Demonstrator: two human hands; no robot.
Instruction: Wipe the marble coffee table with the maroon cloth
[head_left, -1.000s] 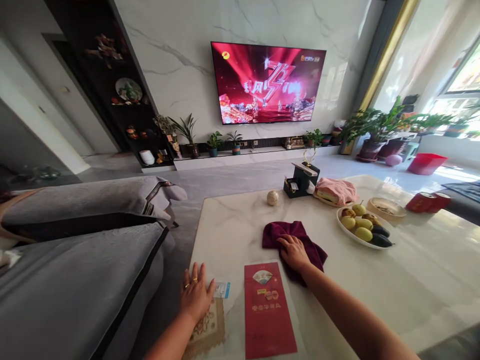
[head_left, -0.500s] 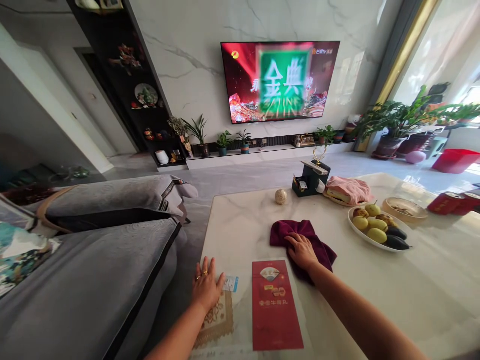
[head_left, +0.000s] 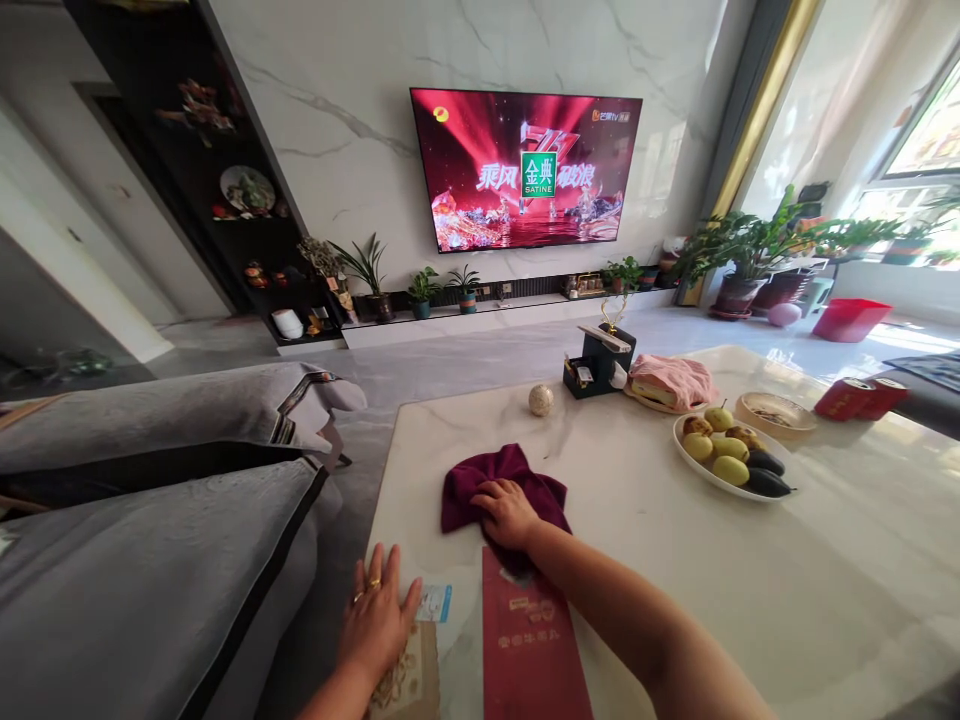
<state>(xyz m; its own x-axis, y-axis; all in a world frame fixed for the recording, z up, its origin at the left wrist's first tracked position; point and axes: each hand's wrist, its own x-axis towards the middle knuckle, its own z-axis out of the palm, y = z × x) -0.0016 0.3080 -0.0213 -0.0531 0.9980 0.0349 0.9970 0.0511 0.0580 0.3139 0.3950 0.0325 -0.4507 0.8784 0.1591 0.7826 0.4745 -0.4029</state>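
My right hand (head_left: 508,513) presses down on a dark maroon cloth (head_left: 480,478) bunched on the white marble table (head_left: 675,540), fingers curled over it. My left hand (head_left: 380,612) lies flat and spread at the table's near left corner, resting on a patterned gold mat (head_left: 401,680) beside a small blue-and-white card (head_left: 436,603). A red envelope (head_left: 531,650) lies between my two arms, and my right forearm crosses its top right corner.
A plate of pears and dark fruit (head_left: 731,458), a small dish (head_left: 775,412), a pink cloth (head_left: 671,380), a black holder (head_left: 598,362), a small ball (head_left: 540,400) and red cans (head_left: 855,397) stand further back. A grey sofa (head_left: 165,520) lies to the left.
My right hand has slid the maroon cloth leftward across the table, towards the near left side. My left hand stays flat on the mat.
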